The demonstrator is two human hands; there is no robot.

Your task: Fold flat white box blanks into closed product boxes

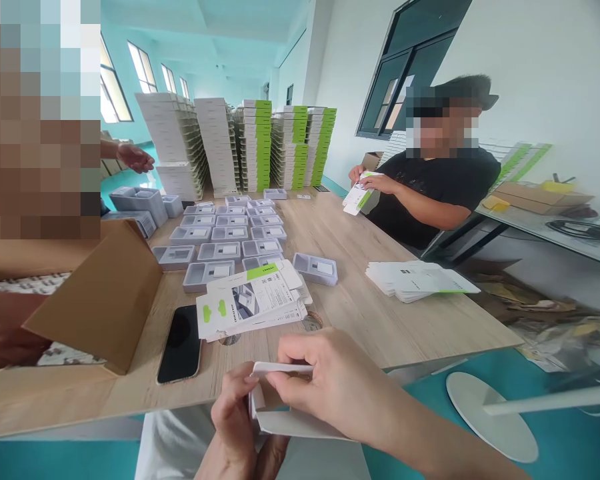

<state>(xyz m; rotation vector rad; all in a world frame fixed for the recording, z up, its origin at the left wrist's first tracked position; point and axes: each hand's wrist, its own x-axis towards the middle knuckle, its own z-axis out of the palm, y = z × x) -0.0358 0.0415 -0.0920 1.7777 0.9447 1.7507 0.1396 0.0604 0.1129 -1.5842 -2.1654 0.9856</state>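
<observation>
A small white cardboard box (300,425) is held above my lap, just off the table's near edge. My left hand (235,420) wraps round its left side, thumb near the upper corner. With thumb and fingers, my right hand (325,373) pinches the box's raised flap; the inside of the box shows as a dark gap below it. Just beyond my hands, a pile of flat printed cartons (253,300) with green marks lies on the table. A black phone (180,345) rests left of this pile.
Rows of plastic trays (220,251) with small white parts fill the table's middle. An open brown carton (105,300) stands at left. Flat white cartons (415,279) lie at right. Tall box stacks (255,147) rise behind. A co-worker (415,173) at right holds a carton; another person's hand (136,158) is at left.
</observation>
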